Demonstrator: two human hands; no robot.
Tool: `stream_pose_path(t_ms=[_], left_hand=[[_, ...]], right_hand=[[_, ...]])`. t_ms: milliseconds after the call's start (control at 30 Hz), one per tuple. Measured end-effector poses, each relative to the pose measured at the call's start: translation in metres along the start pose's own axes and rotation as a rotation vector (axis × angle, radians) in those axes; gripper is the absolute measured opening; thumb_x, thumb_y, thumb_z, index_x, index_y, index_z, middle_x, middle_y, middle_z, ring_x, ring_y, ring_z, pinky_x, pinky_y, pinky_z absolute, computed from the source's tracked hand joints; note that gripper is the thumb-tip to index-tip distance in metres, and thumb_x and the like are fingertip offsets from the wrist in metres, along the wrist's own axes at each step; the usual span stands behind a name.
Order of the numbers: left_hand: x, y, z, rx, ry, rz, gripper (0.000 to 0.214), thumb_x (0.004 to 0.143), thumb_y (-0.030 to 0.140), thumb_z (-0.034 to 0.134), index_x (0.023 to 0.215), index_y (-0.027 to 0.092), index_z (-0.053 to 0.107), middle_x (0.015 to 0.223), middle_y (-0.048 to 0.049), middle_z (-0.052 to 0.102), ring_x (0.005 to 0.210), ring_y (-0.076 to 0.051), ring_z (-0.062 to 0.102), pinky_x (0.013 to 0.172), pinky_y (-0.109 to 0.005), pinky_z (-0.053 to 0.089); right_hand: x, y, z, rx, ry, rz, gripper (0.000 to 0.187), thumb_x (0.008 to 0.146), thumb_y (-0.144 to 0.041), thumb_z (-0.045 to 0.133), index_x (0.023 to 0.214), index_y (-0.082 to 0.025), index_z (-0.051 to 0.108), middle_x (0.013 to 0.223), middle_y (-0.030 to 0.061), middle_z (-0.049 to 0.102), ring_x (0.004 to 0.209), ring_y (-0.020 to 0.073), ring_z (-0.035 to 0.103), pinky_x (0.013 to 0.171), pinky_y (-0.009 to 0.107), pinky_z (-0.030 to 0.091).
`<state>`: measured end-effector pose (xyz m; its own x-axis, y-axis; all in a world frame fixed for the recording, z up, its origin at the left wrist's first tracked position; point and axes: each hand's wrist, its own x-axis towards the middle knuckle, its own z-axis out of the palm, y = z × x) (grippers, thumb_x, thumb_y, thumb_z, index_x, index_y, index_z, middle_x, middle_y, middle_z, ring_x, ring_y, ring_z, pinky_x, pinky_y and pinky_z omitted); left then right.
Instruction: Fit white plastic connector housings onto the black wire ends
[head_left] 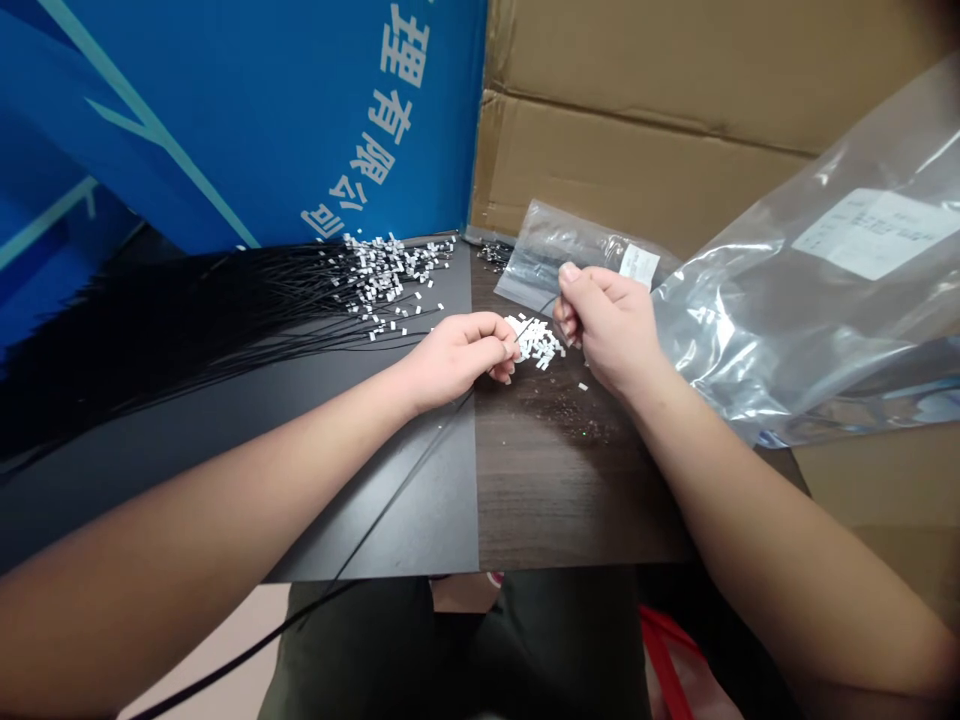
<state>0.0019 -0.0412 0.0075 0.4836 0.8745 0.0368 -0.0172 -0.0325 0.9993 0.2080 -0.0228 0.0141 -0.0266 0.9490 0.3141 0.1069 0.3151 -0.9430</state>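
My left hand [461,355] is closed in a pinch on a thin black wire [397,500] that runs back toward my lap. Its fingertips sit at a small heap of white plastic connectors [538,340] on the dark table. My right hand [607,320] is closed just right of the heap, thumb up, fingers curled around something too small to make out. A big bundle of black wires [172,320] lies to the left, its ends fitted with white connectors [386,275].
A dark wooden table [555,490] carries a black sheet [225,440] on its left half. Clear plastic bags [787,300] lie at the right and back. A blue printed board [247,110] and a cardboard box [645,110] stand behind.
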Motion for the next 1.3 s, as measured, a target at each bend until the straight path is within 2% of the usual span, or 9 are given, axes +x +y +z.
stream_pose_path(t_ms=[133,267,467,633,800,1000,1300], left_hand=[[0.000,-0.004,-0.002,-0.029,0.004,0.034,0.017,0.092,0.031,0.073,0.091,0.015,0.069,0.082,-0.0024,0.071,0.071,-0.013,0.068,0.071,-0.028,0.056],[0.002,-0.006,-0.002,0.022,-0.033,0.097,0.030,0.094,0.043,0.077,0.088,0.015,0.067,0.079,-0.0018,0.069,0.070,-0.012,0.065,0.071,-0.027,0.056],[0.001,-0.009,-0.002,0.014,-0.089,0.149,0.040,0.094,0.053,0.079,0.088,0.016,0.065,0.086,-0.0020,0.068,0.072,-0.011,0.066,0.071,-0.026,0.057],[0.002,-0.011,-0.004,-0.020,-0.095,0.139,0.033,0.096,0.044,0.077,0.085,0.016,0.064,0.083,-0.0018,0.068,0.071,-0.012,0.066,0.071,-0.026,0.057],[0.002,-0.009,-0.002,0.019,-0.051,0.131,0.022,0.097,0.031,0.071,0.083,0.016,0.064,0.078,-0.0013,0.068,0.068,-0.012,0.065,0.070,-0.026,0.054],[0.001,-0.008,0.000,0.070,-0.006,0.137,0.019,0.098,0.028,0.068,0.084,0.016,0.063,0.076,-0.0007,0.067,0.068,-0.012,0.065,0.070,-0.026,0.054],[-0.001,-0.004,0.000,0.111,0.019,0.101,0.016,0.096,0.019,0.062,0.080,0.017,0.062,0.072,-0.0003,0.067,0.068,-0.012,0.065,0.070,-0.026,0.054]], right_hand=[[-0.006,-0.005,0.002,-0.087,-0.112,-0.033,0.064,0.092,-0.073,0.073,0.058,-0.022,0.055,0.052,-0.0026,0.051,0.050,0.0106,0.042,0.051,0.030,0.033],[-0.012,-0.009,0.010,-0.174,-0.189,-0.064,0.069,0.090,-0.078,0.071,0.056,-0.022,0.052,0.053,-0.0031,0.049,0.054,0.0107,0.040,0.054,0.030,0.033],[-0.017,-0.009,0.018,-0.049,-0.302,-0.014,0.064,0.089,-0.076,0.075,0.059,-0.021,0.057,0.053,-0.0034,0.052,0.053,0.0105,0.045,0.054,0.028,0.039],[-0.018,-0.011,0.019,0.025,-0.352,-0.007,0.062,0.094,-0.071,0.073,0.060,-0.021,0.057,0.053,-0.0033,0.053,0.050,0.0096,0.046,0.053,0.027,0.039],[-0.018,-0.011,0.018,-0.046,-0.347,0.001,0.064,0.090,-0.076,0.074,0.061,-0.021,0.057,0.055,-0.0021,0.057,0.054,0.0105,0.050,0.055,0.027,0.040],[-0.018,-0.006,0.017,-0.047,-0.358,-0.023,0.065,0.089,-0.077,0.074,0.061,-0.021,0.055,0.054,-0.0034,0.054,0.053,0.0103,0.048,0.055,0.027,0.038],[-0.018,-0.002,0.017,-0.138,-0.333,-0.021,0.066,0.089,-0.079,0.072,0.063,-0.020,0.060,0.056,-0.0021,0.057,0.057,0.0113,0.047,0.056,0.027,0.037]])
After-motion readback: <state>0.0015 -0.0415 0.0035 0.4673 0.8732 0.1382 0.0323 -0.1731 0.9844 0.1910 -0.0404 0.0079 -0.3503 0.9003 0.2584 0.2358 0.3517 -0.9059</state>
